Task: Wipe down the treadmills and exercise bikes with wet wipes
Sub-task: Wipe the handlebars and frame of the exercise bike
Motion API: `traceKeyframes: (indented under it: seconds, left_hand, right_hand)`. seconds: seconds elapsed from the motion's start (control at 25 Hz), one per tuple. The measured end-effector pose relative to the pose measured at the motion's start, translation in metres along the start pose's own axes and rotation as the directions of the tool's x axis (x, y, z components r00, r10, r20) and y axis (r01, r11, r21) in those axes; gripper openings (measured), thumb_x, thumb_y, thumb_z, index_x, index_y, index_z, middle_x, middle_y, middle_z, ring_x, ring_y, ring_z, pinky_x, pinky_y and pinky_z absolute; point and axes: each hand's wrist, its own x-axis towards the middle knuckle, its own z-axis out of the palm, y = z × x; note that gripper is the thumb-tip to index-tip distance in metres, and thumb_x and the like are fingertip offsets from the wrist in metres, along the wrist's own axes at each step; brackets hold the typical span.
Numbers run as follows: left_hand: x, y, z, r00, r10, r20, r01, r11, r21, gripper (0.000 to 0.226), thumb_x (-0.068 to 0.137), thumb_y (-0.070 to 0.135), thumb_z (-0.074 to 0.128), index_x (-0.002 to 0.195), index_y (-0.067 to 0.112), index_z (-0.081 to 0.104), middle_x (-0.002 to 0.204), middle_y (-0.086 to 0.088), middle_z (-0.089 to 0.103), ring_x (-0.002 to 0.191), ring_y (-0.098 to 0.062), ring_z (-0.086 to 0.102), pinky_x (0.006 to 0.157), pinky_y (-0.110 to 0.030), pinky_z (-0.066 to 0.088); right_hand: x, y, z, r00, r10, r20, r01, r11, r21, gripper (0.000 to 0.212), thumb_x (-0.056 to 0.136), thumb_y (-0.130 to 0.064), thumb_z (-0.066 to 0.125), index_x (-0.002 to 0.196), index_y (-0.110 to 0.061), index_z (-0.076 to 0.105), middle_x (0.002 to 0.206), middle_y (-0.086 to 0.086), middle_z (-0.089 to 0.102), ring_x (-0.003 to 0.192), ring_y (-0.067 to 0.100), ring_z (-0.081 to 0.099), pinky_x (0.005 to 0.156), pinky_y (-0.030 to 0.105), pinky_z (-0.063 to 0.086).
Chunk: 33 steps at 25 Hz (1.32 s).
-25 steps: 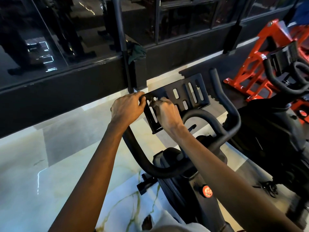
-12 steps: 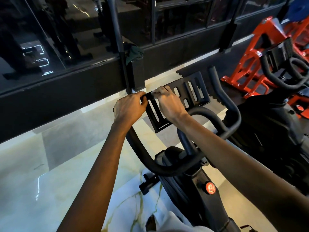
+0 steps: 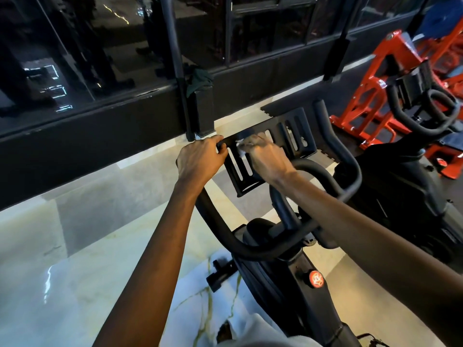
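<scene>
A black exercise bike (image 3: 280, 279) stands in front of me, with curved black handlebars (image 3: 350, 181) and a slotted black tablet tray (image 3: 298, 136) at the top. My left hand (image 3: 198, 159) grips the tray's left corner. My right hand (image 3: 268, 159) is blurred; it holds a small white wet wipe (image 3: 241, 152) against the tray's slotted face near its top edge. Most of the wipe is hidden under the fingers.
A second black bike (image 3: 406, 186) stands close on the right, with red gym equipment (image 3: 373, 96) behind it. A dark glass wall (image 3: 100, 58) with a black sill runs along the back. The floor (image 3: 50, 271) is glossy pale marble. A red knob (image 3: 316, 279) sits on my bike's frame.
My right hand has slid from the tray's lower left up toward its top edge and a little to the right, and the wipe now shows. My left hand keeps its grip on the corner.
</scene>
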Motion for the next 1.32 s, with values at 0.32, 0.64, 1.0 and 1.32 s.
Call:
traceKeyframes:
  seconds: [0.32,0.64,1.0,1.32]
  left_hand:
    - [-0.003,0.001,-0.005,1.0,-0.002,0.007,0.002,0.999,-0.033,0.04,0.105,0.042,0.044,0.14,0.03,0.058,0.118,-0.002,0.073,0.103,-0.024,0.069,0.083,-0.035,0.05]
    - [-0.002,0.0,-0.006,1.0,-0.005,0.031,0.007,0.997,-0.076,0.04,0.105,0.042,0.046,0.139,0.029,0.059,0.121,-0.003,0.072,0.107,-0.024,0.067,0.084,-0.039,0.053]
    - [0.001,0.001,-0.003,1.0,-0.006,0.027,0.007,0.999,-0.037,0.037,0.105,0.039,0.045,0.138,0.027,0.058,0.115,-0.005,0.073,0.103,-0.025,0.068,0.08,-0.037,0.05]
    - [0.032,0.02,0.02,0.976,0.155,0.154,-0.137,0.983,-0.125,0.053,0.101,0.051,0.05,0.145,0.02,0.048,0.134,-0.011,0.059,0.127,-0.031,0.052,0.095,-0.043,0.047]
  right_hand:
    - [-0.024,-0.025,0.02,0.968,0.209,0.141,-0.202,0.977,-0.064,0.025,0.096,0.001,0.056,0.12,-0.003,0.062,0.117,0.015,0.061,0.102,0.029,0.066,0.083,0.031,0.055]
    - [-0.027,-0.02,0.025,0.923,0.296,0.247,-0.376,0.834,0.403,0.015,0.09,-0.008,0.072,0.104,-0.011,0.077,0.11,-0.001,0.073,0.097,0.005,0.066,0.084,0.01,0.047]
    - [-0.034,-0.007,0.019,0.945,0.224,0.239,-0.32,0.784,0.532,0.015,0.088,-0.021,0.075,0.103,-0.02,0.076,0.092,-0.023,0.068,0.08,-0.018,0.061,0.078,0.007,0.048]
    - [-0.005,0.042,-0.003,0.874,0.448,-0.188,-0.278,0.779,0.562,0.03,0.095,-0.012,0.065,0.122,-0.025,0.07,0.119,-0.012,0.063,0.085,0.0,0.062,0.074,0.014,0.055]
